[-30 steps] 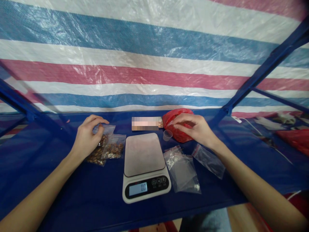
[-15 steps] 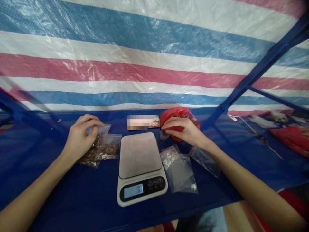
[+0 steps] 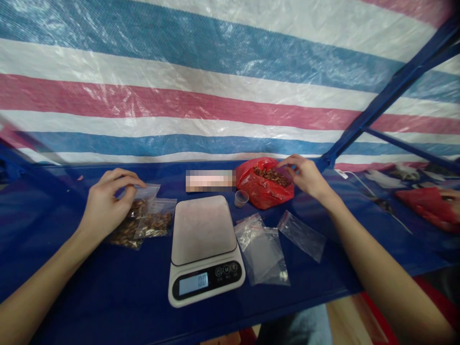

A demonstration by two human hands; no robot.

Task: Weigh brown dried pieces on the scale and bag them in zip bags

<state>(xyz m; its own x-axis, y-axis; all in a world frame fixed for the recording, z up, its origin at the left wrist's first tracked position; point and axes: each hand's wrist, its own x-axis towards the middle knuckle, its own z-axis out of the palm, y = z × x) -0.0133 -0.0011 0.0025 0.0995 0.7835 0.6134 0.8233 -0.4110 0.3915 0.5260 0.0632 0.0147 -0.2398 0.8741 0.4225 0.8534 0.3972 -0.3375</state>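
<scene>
Left hand: the left hand [image 3: 104, 203] lay curled on the first clear plastic zip bag [image 3: 125, 237], its thumb and fingers drawn close at the bag's top edge; I could not tell whether they pinched it.
Right hand: the right hand [image 3: 305, 177] hung half open, its fingertips [image 3: 283, 164] at the mouth of a crumpled red plastic bag [image 3: 264, 191], with no visible hold on anything.
Brown pieces: loose brown pieces [image 3: 271, 176] lay inside the red bag, right of the scale; more filled both zip bags left of it.
Scale: one white digital kitchen scale [image 3: 204, 249], with a pale flat platform, read 0.0 and bore nothing.
Left of scale: two filled bags, the second clear zip bag [image 3: 155, 220] just beside the first.
Right of scale: one small clear plastic cup [image 3: 241, 198] and at least two empty clear zip bags [image 3: 302, 235].
</scene>
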